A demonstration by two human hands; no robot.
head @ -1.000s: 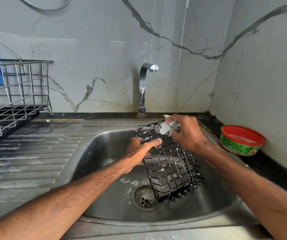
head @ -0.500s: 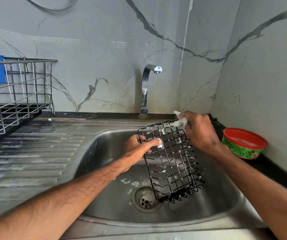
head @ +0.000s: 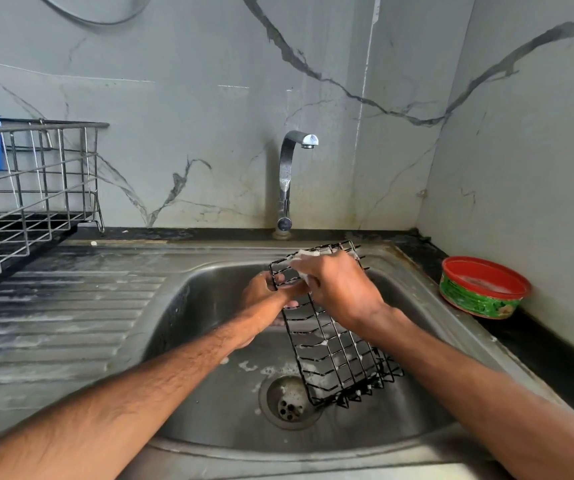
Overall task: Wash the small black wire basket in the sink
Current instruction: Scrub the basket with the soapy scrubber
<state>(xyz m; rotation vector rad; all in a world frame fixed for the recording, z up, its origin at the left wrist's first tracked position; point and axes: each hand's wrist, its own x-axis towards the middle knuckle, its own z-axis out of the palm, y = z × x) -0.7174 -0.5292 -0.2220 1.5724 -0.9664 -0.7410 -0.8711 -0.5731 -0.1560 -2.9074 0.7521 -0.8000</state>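
A small black wire basket (head: pixel 339 355), flecked with foam, stands tilted on end in the steel sink (head: pixel 209 403), its lower end beside the drain (head: pixel 290 403). My left hand (head: pixel 266 294) grips its upper left edge. My right hand (head: pixel 339 289) lies over the basket's upper part, closed on a white soapy scrub pad (head: pixel 304 258) that presses against the top left of the wires. The pad is mostly hidden by my fingers.
A chrome tap (head: pixel 290 178) rises behind the sink. A red-rimmed green tub of dish soap (head: pixel 483 289) sits on the dark counter at right. A steel dish rack (head: pixel 25 188) stands at left above the wet ribbed drainboard (head: pixel 53 313). Foam lies around the drain.
My right hand with the pad has slid left along the basket's top edge, from its right corner to just above my left hand. The basket stays tilted in the sink.
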